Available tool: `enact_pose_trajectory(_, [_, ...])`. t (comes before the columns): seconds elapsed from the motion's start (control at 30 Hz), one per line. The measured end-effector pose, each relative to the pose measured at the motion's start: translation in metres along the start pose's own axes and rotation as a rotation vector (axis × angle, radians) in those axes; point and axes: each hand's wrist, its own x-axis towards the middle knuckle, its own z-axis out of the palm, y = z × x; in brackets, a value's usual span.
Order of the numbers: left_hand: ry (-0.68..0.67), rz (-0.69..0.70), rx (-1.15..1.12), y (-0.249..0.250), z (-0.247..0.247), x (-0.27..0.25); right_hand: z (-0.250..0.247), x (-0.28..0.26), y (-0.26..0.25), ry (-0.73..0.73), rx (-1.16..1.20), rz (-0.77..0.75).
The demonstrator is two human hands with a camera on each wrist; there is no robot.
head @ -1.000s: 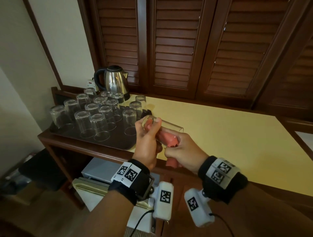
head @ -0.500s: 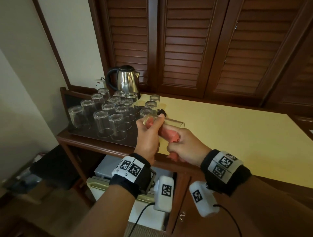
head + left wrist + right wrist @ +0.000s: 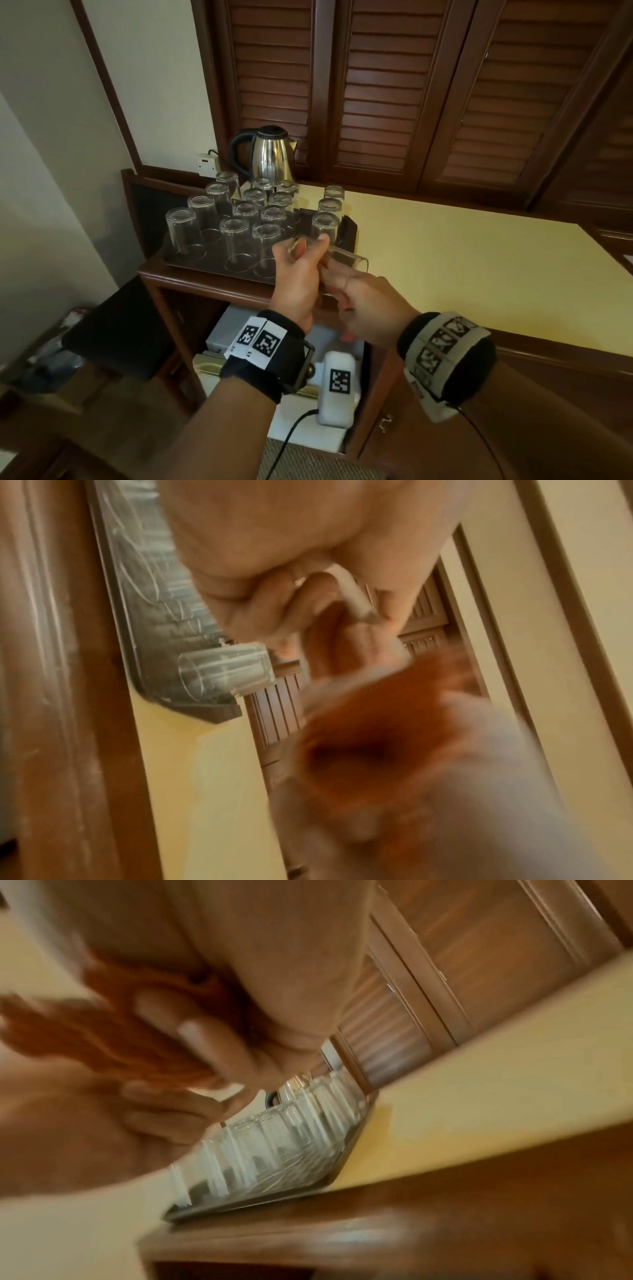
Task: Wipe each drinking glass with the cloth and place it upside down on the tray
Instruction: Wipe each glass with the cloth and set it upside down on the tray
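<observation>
My left hand [image 3: 299, 267] grips a clear drinking glass [image 3: 354, 265] by its base and holds it on its side, mouth to the right, just off the tray's near right corner. My right hand [image 3: 363, 308] holds the orange-red cloth [image 3: 383, 718] against the glass, its fingers showing through the glass wall. In the head view the cloth is almost hidden by the hand; it is blurred in both wrist views. The dark tray [image 3: 219, 272] at the table's left end carries several upside-down glasses [image 3: 236, 240].
A steel kettle [image 3: 270, 154] stands behind the tray by the wall socket. The yellow tabletop [image 3: 462, 260] stretches right of the tray. Louvred wooden doors [image 3: 394, 85] close the back. Under the table sit an open cupboard and a white appliance [image 3: 239, 329].
Both hands and the glass have moved a little left, toward the tray's corner. My right hand has turned on the glass, so the cloth that showed pink before is now mostly covered.
</observation>
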Motion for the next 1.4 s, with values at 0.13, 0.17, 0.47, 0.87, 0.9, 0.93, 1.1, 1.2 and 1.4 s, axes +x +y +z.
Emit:
enact_pose_trajectory(0.13, [-0.047, 0.08, -0.08, -0.002, -0.01, -0.009, 0.008, -0.002, -0.014, 0.029, 0.623, 0.053])
enact_pose_trajectory(0.17, [-0.066, 0.099, -0.079, -0.002, -0.013, -0.01, 0.006, -0.003, -0.016, 0.032, 0.711, 0.077])
enact_pose_trajectory(0.47, [-0.055, 0.058, -0.054, 0.004, -0.031, -0.021, 0.027, -0.002, -0.033, 0.07, 0.444, 0.046])
enact_pose_trajectory(0.87, [-0.064, 0.053, -0.14, -0.002, -0.039, -0.027, 0.032, -0.005, -0.033, 0.071, 0.327, 0.021])
enact_pose_trajectory(0.9, [-0.076, 0.085, -0.157, -0.004, -0.038, -0.029, 0.031, -0.008, -0.035, 0.065, 0.521, 0.048])
enact_pose_trajectory(0.93, [-0.089, 0.109, -0.15, -0.006, -0.037, -0.029, 0.029, -0.01, -0.034, 0.069, 0.663, 0.084])
enact_pose_trajectory(1.1, [-0.072, -0.004, -0.017, -0.005, -0.038, -0.024, 0.027, -0.014, -0.028, 0.043, 0.03, 0.037])
enact_pose_trajectory(1.2, [-0.05, 0.003, -0.113, -0.005, -0.033, -0.027, 0.033, -0.013, -0.03, 0.043, 0.081, 0.035])
enact_pose_trajectory(1.4, [-0.095, 0.055, 0.035, -0.006, -0.033, -0.028, 0.025, -0.019, -0.028, 0.057, 0.61, 0.103])
